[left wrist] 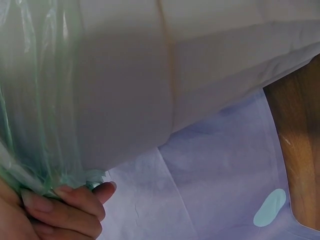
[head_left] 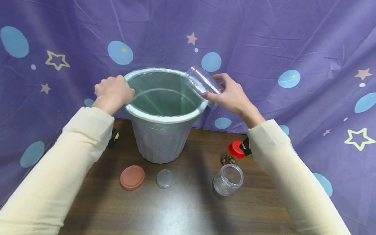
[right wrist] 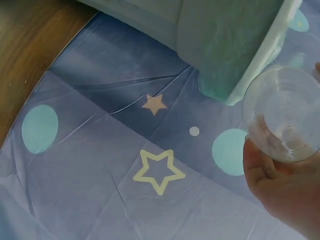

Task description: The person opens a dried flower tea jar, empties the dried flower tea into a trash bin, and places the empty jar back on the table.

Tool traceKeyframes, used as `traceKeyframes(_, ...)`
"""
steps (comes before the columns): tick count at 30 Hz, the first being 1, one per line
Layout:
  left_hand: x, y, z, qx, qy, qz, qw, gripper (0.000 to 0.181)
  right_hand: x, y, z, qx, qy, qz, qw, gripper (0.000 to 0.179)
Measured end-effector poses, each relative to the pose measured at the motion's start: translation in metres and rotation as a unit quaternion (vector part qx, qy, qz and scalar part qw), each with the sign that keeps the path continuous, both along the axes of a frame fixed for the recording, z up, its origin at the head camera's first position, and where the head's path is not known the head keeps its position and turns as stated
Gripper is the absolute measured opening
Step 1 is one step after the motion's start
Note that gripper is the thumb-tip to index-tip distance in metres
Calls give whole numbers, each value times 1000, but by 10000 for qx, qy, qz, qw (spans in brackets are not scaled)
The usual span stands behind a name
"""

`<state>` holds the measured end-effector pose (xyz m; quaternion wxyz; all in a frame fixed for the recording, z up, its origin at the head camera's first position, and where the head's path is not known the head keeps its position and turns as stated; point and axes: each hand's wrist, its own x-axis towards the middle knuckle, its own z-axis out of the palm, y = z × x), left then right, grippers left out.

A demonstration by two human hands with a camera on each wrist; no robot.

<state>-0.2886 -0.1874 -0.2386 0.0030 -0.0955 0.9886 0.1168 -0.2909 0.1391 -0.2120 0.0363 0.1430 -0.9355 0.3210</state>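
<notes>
Right hand (head_left: 232,96) gripping the clear jar (head_left: 202,81), tilted at the bin's (head_left: 160,143) right rim! Looks light, stiff, probably slippery; best held round its side, bin-far end. Left hand (head_left: 114,93) clutches the green liner (left wrist: 50,100), bin's left rim.

Bin (head_left: 160,140) floor out of view

In the head view your left hand (head_left: 114,93) hides its fingertips; the left wrist view crops that hand; the right, your right hand (head_left: 232,94) and held jar (head_left: 201,81). You cannot identify the heap (head_left: 228,159), partly behind the standing jar (head_left: 224,186). Your right sleeve (head_left: 271,140) partly covers a black object (head_left: 245,147).
</notes>
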Motion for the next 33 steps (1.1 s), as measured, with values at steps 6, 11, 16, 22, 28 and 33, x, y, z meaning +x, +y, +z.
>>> traceKeyframes(6,1,-2,-1,4,26,65,10000,55,1,11,4,-665,-146,-231,9974,79)
traceKeyframes(11,1,-3,-2,16,32,90,10000,54,2,20,2,-1431,-373,-191,9888,82)
traceKeyframes(16,1,-2,-2,12,37,96,9999,54,1,28,-4,-1920,-473,-76,9802,83)
traceKeyframes(22,1,-1,-1,15,15,95,10000,56,1,38,-13,-1879,-492,-135,9809,77)
traceKeyframes(28,0,0,0,31,18,96,9999,57,0,45,-19,-2149,-641,-154,9744,73)
traceKeyframes(33,0,1,0,31,20,98,9999,57,0,53,-21,-2433,-931,-237,9652,75)
